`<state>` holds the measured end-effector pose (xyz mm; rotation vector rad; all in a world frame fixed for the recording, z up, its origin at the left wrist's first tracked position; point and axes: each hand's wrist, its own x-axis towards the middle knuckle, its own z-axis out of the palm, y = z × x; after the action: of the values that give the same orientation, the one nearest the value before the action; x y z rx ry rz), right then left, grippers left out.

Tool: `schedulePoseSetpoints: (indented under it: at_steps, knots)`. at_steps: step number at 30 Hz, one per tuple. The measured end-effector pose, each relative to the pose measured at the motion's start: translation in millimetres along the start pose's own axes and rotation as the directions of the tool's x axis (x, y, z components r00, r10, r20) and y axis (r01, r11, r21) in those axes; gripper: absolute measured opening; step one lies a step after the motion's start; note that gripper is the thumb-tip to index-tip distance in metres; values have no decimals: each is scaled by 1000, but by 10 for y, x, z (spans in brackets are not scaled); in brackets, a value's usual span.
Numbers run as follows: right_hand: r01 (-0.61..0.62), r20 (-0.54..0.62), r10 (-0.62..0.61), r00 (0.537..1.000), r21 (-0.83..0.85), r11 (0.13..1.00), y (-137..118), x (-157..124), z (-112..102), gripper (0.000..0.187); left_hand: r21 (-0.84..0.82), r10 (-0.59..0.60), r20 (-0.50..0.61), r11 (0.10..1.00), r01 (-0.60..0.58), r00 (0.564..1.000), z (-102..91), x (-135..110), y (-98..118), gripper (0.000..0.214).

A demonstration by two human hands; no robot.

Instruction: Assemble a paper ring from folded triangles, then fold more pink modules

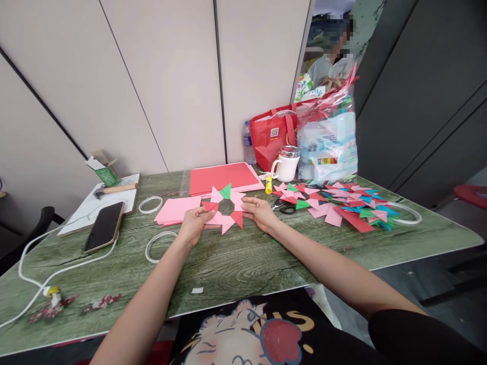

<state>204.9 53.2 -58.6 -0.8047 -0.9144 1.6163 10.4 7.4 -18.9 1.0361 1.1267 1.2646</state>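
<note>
Between my two hands is a ring of folded paper with pointed pieces in pink, red and green and an open middle. My left hand pinches its left side by a red and a pink piece. On the opposite side, the fingers of my right hand close on the ring's pink edge. A stack of pink paper sheets lies just behind my left hand. Right of my right hand are black-handled scissors and a heap of folded paper pieces in pink, red, green and blue.
Red sheets lie at the back, near a yellow glue stick, white mug, red bag and filled plastic bag. Leftward are a phone, cable, hammer and tape-like white rings. A person sits beyond.
</note>
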Motion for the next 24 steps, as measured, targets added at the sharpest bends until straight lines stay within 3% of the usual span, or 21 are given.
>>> schedulePoseSetpoints:
  at_steps: [6,15,20,24]
  knots:
    - [-43,83,42,996,6,999,5,-46,55,26,-58,52,-37,997,-54,998,31,-16,17,29]
    - [-14,32,14,999,-17,1000,22,-57,66,31,-46,1,-55,999,-4,999,27,2,-28,31]
    - [-7,147,26,989,-127,992,22,-99,92,44,-77,41,-32,996,-43,999,75,-8,-66,32]
    - [0,130,18,991,-137,991,46,-90,84,43,-71,41,13,997,-40,999,93,-23,-81,32]
